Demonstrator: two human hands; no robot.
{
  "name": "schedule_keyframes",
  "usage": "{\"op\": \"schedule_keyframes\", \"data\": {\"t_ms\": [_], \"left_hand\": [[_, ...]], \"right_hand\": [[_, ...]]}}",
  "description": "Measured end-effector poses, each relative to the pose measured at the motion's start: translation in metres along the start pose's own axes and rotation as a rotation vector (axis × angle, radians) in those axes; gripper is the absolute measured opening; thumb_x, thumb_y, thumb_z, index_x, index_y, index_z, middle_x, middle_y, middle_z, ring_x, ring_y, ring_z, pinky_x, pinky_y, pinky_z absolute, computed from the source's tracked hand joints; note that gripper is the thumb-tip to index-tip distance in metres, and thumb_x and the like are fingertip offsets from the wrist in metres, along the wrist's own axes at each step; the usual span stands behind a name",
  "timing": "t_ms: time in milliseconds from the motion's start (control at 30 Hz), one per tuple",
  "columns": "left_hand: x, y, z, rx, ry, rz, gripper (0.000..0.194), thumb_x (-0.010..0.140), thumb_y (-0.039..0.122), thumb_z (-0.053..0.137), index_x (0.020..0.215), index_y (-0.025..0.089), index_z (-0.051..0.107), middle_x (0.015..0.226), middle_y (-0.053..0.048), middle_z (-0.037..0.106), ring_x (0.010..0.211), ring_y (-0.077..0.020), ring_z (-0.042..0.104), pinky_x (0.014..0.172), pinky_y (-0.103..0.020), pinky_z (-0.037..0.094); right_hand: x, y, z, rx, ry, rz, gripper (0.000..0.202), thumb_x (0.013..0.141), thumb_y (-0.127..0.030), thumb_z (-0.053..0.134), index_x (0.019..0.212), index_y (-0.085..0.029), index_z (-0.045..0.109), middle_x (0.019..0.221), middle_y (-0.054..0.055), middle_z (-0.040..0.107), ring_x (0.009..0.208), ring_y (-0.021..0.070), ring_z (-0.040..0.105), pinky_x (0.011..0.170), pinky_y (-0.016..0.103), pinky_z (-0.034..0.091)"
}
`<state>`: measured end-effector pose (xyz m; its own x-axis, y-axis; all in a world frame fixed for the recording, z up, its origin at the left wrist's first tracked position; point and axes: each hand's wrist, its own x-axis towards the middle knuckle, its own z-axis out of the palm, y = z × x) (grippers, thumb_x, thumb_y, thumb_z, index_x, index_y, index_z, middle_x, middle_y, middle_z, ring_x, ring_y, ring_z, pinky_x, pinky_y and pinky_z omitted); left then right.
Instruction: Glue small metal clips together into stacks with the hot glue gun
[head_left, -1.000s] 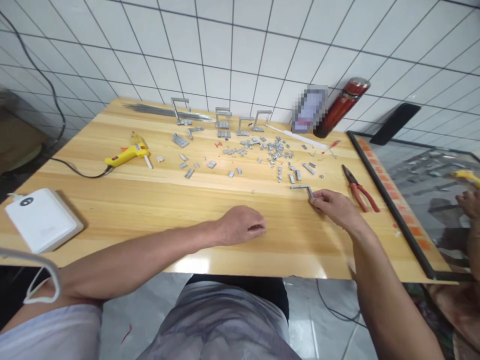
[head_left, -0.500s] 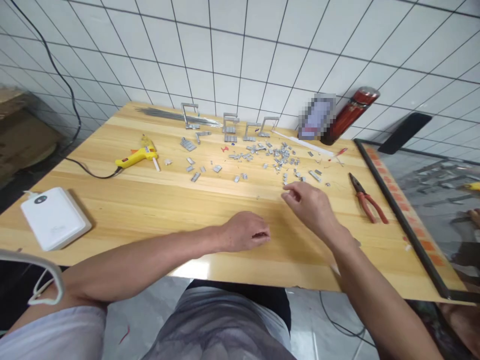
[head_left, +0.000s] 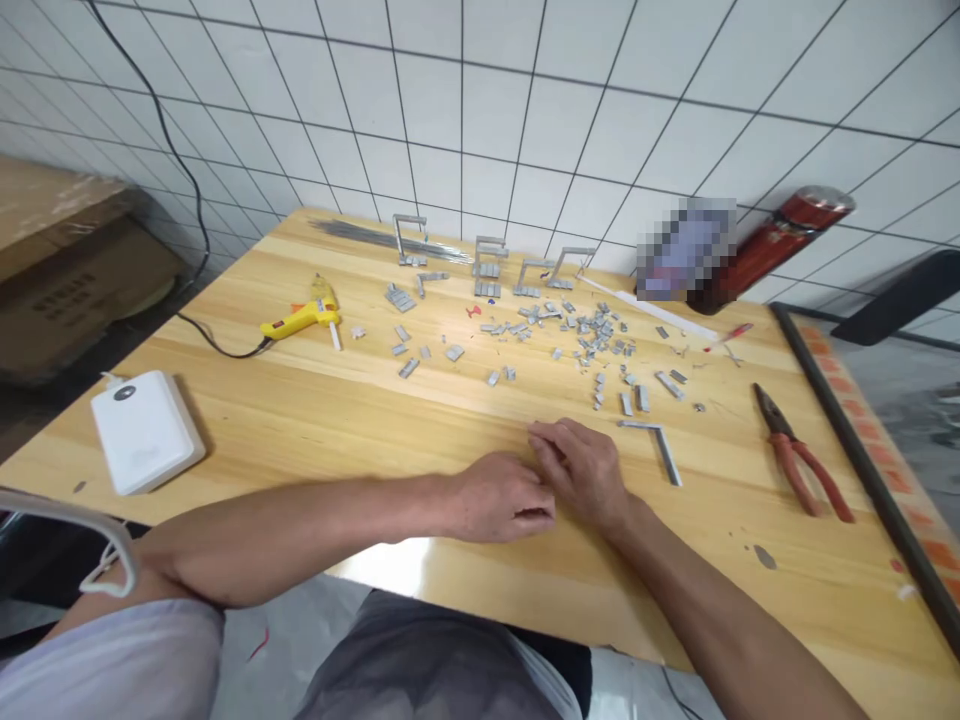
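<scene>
My left hand (head_left: 502, 498) is closed near the front of the wooden table, its fingers curled under so that anything inside is hidden. Against its fingertips is my right hand (head_left: 583, 468), also closed, with thumb and fingers bent together. What lies between them cannot be made out. An L-shaped grey strip (head_left: 661, 446) rests just right of my right hand. Beyond the hands are a pile of small grey pieces (head_left: 600, 335) and several small loose blocks (head_left: 454, 353). Bracket-like grey frames (head_left: 487, 268) stand along the back.
A yellow glue gun (head_left: 304, 315) and a white power bank (head_left: 146, 430) lie on the left. Red-handled pliers (head_left: 799, 455) are on the right, beside a dark-framed panel (head_left: 847, 430). A red flask (head_left: 780, 245) leans by the wall. Thin grey rods (head_left: 390, 242) lie at the back.
My right hand has moved left and nearer to me, meeting my left hand. The L-shaped strip now shows where the right arm was covering. The whole view has shifted slightly.
</scene>
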<state>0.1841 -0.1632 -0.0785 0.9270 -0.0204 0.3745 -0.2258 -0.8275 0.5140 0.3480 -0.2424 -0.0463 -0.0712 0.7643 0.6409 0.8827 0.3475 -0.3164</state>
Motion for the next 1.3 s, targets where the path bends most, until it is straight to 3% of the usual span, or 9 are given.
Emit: {"op": "schedule_keyframes", "data": {"t_ms": [267, 533, 733, 900, 1067, 1300], "left_hand": [[0.007, -0.005, -0.001, -0.026, -0.071, -0.069, 0.011, 0.097, 0.023, 0.07, 0.089, 0.02, 0.077, 0.088, 0.0, 0.083, 0.082, -0.0177, 0.075, 0.072, -0.029, 0.05], [0.004, -0.006, -0.002, 0.032, -0.023, 0.038, 0.019, 0.1, 0.024, 0.067, 0.084, 0.018, 0.076, 0.084, -0.003, 0.081, 0.079, -0.0186, 0.073, 0.073, -0.031, 0.05], [0.002, -0.007, -0.003, 0.058, -0.04, 0.041, 0.02, 0.102, 0.024, 0.065, 0.086, 0.018, 0.076, 0.086, -0.003, 0.081, 0.079, -0.0193, 0.072, 0.073, -0.032, 0.05], [0.004, -0.005, -0.006, -0.006, -0.084, -0.024, 0.018, 0.1, 0.022, 0.065, 0.085, 0.019, 0.073, 0.087, -0.002, 0.081, 0.083, -0.0183, 0.072, 0.075, -0.03, 0.048], [0.004, 0.0, -0.012, -0.087, -0.107, -0.138, 0.004, 0.095, 0.021, 0.07, 0.092, 0.02, 0.067, 0.077, 0.001, 0.073, 0.074, -0.017, 0.066, 0.068, -0.029, 0.043], [0.004, 0.003, -0.018, -0.136, -0.146, -0.183, 0.008, 0.103, 0.026, 0.058, 0.099, 0.021, 0.055, 0.088, -0.002, 0.07, 0.076, -0.019, 0.063, 0.07, -0.03, 0.042]], "right_hand": [[0.001, 0.013, 0.003, -0.014, -0.024, -0.013, 0.011, 0.104, -0.016, 0.059, 0.107, -0.019, 0.069, 0.078, 0.003, 0.076, 0.064, 0.0157, 0.07, 0.059, 0.027, 0.052], [-0.002, 0.018, 0.006, -0.048, -0.037, -0.001, 0.013, 0.104, -0.019, 0.058, 0.108, -0.02, 0.072, 0.086, 0.005, 0.081, 0.071, 0.0173, 0.077, 0.063, 0.028, 0.057], [0.0, 0.02, 0.011, -0.076, 0.007, -0.02, 0.013, 0.103, -0.02, 0.06, 0.105, -0.019, 0.074, 0.086, 0.005, 0.082, 0.072, 0.0171, 0.078, 0.064, 0.027, 0.058], [-0.001, 0.019, 0.014, -0.054, -0.006, -0.02, 0.015, 0.102, -0.02, 0.061, 0.106, -0.02, 0.075, 0.089, 0.005, 0.083, 0.078, 0.0178, 0.079, 0.071, 0.027, 0.061], [-0.002, 0.02, 0.017, -0.006, -0.051, 0.016, 0.017, 0.102, -0.021, 0.061, 0.108, -0.021, 0.076, 0.087, 0.005, 0.082, 0.078, 0.0172, 0.078, 0.071, 0.027, 0.06], [-0.002, 0.015, 0.017, 0.072, -0.048, 0.025, 0.017, 0.103, -0.019, 0.059, 0.108, -0.02, 0.075, 0.085, 0.004, 0.08, 0.077, 0.0156, 0.075, 0.07, 0.026, 0.057]]}}
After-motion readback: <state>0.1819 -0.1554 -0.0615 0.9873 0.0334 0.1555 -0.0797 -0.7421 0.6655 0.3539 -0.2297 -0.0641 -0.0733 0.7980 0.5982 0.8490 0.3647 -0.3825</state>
